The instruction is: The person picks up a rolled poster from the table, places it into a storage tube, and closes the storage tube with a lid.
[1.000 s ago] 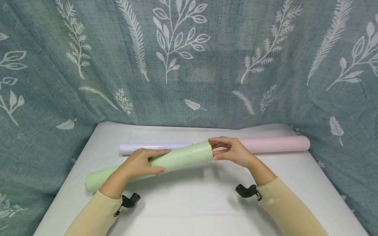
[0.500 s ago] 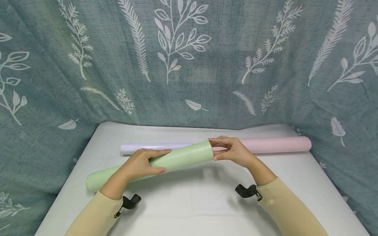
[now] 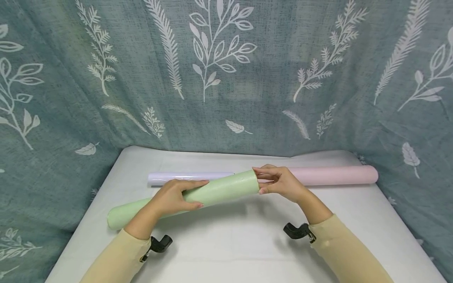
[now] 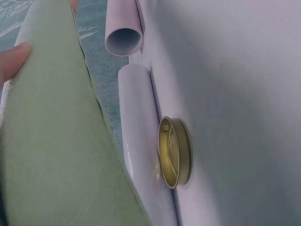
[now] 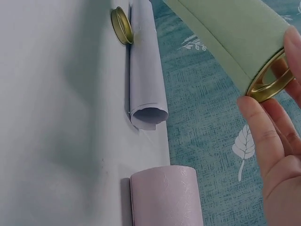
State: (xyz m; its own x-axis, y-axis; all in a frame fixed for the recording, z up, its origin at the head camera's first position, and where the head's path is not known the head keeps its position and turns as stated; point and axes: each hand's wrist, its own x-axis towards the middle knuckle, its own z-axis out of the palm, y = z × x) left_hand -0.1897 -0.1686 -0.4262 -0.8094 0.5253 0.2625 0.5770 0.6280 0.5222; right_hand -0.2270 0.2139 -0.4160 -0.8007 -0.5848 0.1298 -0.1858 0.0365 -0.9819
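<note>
A long light-green roll (image 3: 224,189) is held slantwise above the white table, its right end raised. My left hand (image 3: 173,195) grips it around the middle, thumb on the near side and fingers over the far side. At the raised end, my right hand (image 3: 279,181) pinches a gold metal end cap (image 5: 267,91), which sits at the roll's mouth; some fingers reach inside the ring. How deep the cap sits cannot be told. A second gold metal end cap (image 4: 182,150) stands on edge on the table beside the lavender roll (image 4: 138,103); the green roll hides it in the head view.
Behind the green roll, the lavender roll and a thicker pink roll (image 3: 336,175) lie end to end across the white table (image 3: 230,239). A blue-green leaf-patterned curtain (image 3: 148,78) hangs along the back and sides.
Everything in the head view has drifted slightly right, consistent with a small head movement. Both hands keep their places on the green roll and its cap.
</note>
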